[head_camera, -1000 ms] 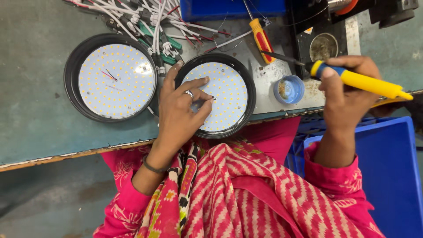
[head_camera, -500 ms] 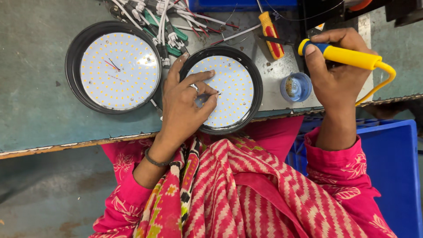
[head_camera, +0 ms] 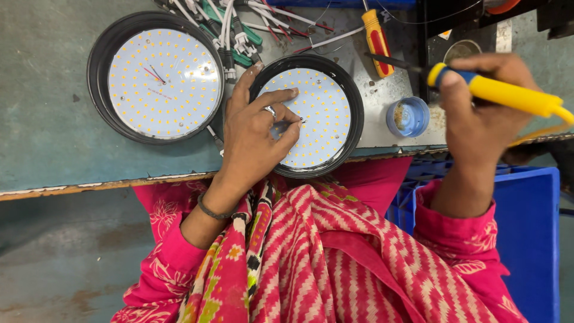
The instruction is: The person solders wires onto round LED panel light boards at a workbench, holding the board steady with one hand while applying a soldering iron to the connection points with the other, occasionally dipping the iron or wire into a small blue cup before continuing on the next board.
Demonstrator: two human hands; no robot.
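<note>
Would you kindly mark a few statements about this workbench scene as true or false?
1. The left hand rests on the round LED panel at the bench edge. True.
2. The right hand holds a red screwdriver. False: it holds a yellow-handled soldering iron; the screwdriver lies on the bench.
3. Two LED panels are on the bench. True; the second panel lies farther left.
4. The small blue cup sits left of both panels. False: it sits to their right.

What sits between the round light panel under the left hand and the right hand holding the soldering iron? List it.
In the head view, a small round blue-rimmed pot stands on the table between the light panel under the left hand and the right hand with the soldering iron.
</note>
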